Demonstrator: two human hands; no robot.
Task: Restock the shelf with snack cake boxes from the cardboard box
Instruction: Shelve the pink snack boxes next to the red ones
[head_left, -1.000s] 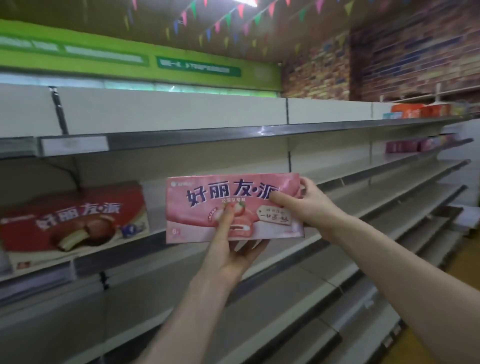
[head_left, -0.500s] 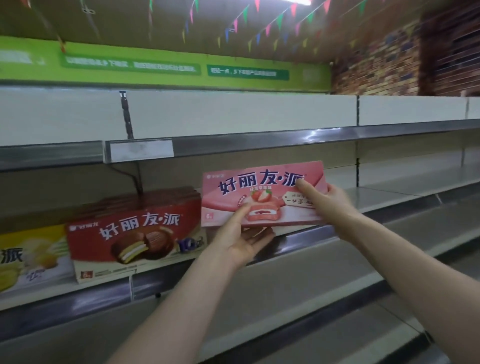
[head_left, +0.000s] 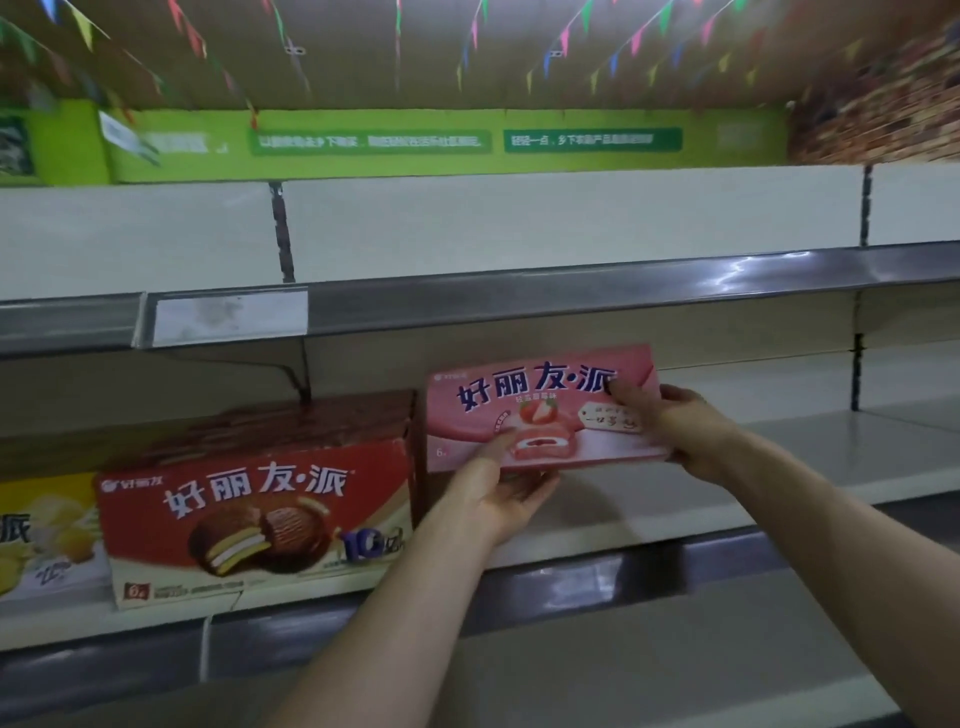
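Observation:
A pink strawberry snack cake box (head_left: 498, 410) is held upright just above the middle shelf (head_left: 649, 514), right of a row of red chocolate snack cake boxes (head_left: 254, 519). My left hand (head_left: 498, 488) grips the pink box's lower edge from below, thumb on its front. My right hand (head_left: 675, 431) holds its right end, thumb across the front. The pink box's left edge is close to the red boxes; whether they touch I cannot tell. The cardboard box is out of view.
A yellow snack cake box (head_left: 41, 535) stands at the far left of the same shelf. The upper shelf (head_left: 571, 296) hangs close above the pink box. Bare shelf runs to the right, and a lower shelf (head_left: 571, 670) lies below my arms.
Both hands have carried the pink box in toward the shelf and closer to the red boxes. The view has swung left, bringing the red and yellow boxes into fuller sight.

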